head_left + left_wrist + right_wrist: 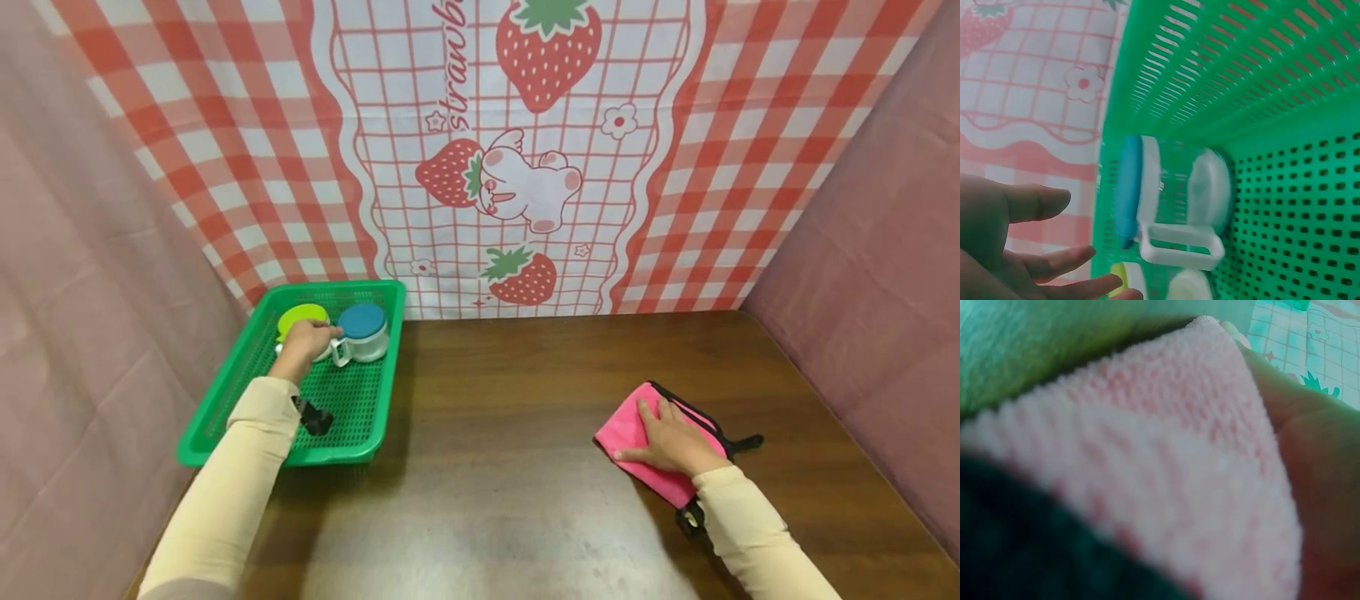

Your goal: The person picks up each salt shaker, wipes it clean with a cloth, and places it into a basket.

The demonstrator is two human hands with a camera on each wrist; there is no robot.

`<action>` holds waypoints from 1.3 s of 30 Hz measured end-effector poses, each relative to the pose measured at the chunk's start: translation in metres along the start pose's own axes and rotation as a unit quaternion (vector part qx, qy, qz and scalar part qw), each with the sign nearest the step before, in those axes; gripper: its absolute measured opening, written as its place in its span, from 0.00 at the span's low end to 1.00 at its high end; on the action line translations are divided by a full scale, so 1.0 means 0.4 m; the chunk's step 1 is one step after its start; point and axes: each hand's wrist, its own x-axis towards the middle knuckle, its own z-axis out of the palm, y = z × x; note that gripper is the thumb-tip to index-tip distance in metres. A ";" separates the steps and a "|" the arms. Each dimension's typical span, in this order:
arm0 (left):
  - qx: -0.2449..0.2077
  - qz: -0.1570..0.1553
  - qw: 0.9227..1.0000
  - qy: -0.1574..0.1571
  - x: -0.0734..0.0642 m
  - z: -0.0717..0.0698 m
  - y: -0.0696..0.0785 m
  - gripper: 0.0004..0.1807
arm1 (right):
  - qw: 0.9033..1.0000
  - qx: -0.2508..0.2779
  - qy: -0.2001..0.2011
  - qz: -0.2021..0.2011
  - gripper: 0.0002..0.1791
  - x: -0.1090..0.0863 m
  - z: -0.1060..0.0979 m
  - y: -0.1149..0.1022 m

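Observation:
My left hand (303, 343) hovers over a green plastic basket (393, 367), its fingers loosely extended near two lidded clear jars. One jar has a blue lid (362, 320) and a white handle; the other has a lime-green lid (303, 314) and is partly hidden by the hand. In the left wrist view the thumb and fingers are apart, beside the blue-lidded jar (1175, 187) and close to the lime-lidded one. On the table, a pink cloth (624, 423) with dark edging lies under my right hand (671, 442), whose spread fingers rest on it. The right wrist view shows the fuzzy cloth (1210, 487) blurred.
The basket stands at the back left of a brown wooden table (495, 433). Behind is a red-and-white checked strawberry curtain (525, 192). Pink fabric walls (862, 275) close off both sides. A black strap end (746, 443) sticks out beside the cloth.

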 end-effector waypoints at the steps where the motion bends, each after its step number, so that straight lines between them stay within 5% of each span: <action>1: -0.002 0.004 1.000 -0.002 -0.003 0.000 0.002 0.32 | 1.000 0.004 0.000 0.002 0.60 -0.002 0.000 0.001; 15: 0.030 0.074 0.997 0.021 -0.082 0.006 0.043 0.32 | 0.999 0.010 0.047 -0.008 0.54 -0.005 -0.011 0.010; 39: 0.016 0.067 0.998 0.005 -0.101 0.025 0.028 0.34 | 0.997 0.026 0.078 -0.008 0.51 0.015 -0.044 0.009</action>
